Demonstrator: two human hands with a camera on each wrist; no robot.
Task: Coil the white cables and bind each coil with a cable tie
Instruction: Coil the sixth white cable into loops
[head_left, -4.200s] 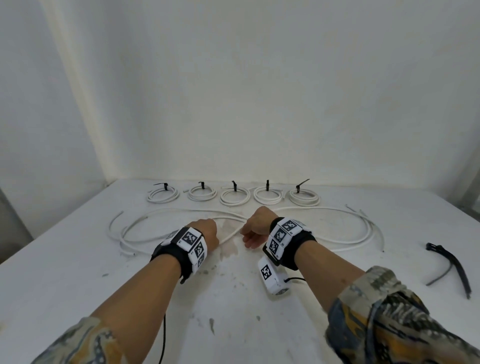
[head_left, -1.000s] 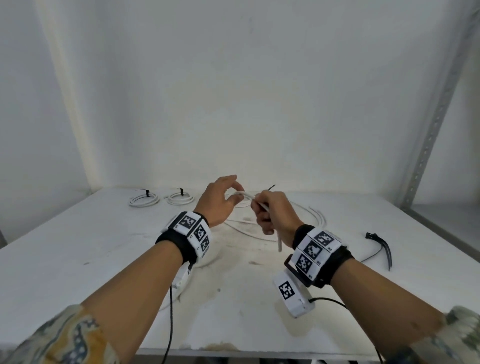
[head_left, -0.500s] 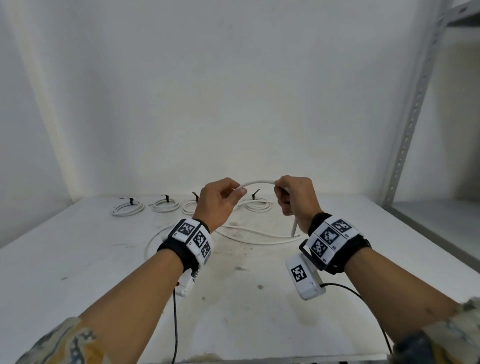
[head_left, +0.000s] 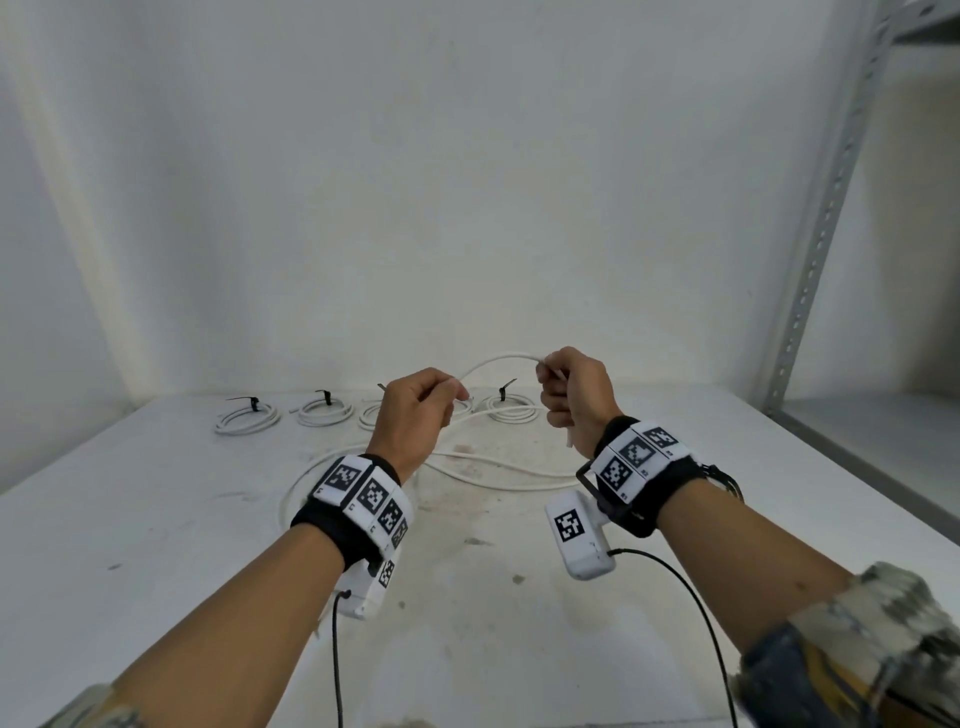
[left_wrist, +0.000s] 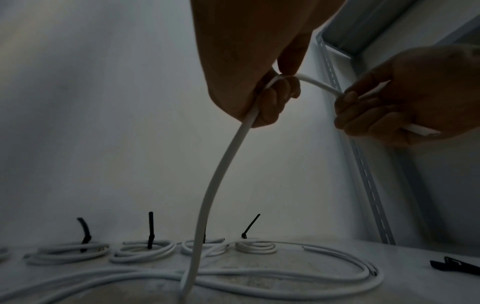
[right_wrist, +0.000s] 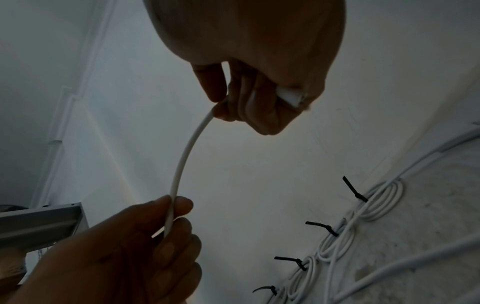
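White cable arches in the air between both hands, held above the white table. The left hand has its fingers curled round the cable, thumb pressing it against the forefinger, and from under this fist the cable drops down to the table, where the rest of it lies in loose, wide loops. The right hand grips the cable near its free end, fingers wrapped round it, and the cut end sticks out a little way from the bottom of the fist. The two hands are apart, with the short arch of cable between them. Along the back of the table, near the wall, a row of finished coils lies flat, each bound by a black cable tie whose tail stands up; the left hand hides part of the row in the head view. In the left wrist view a few loose black cable ties lie on the table off to the right, well apart from the coils. A grey metal shelf upright stands at the right.
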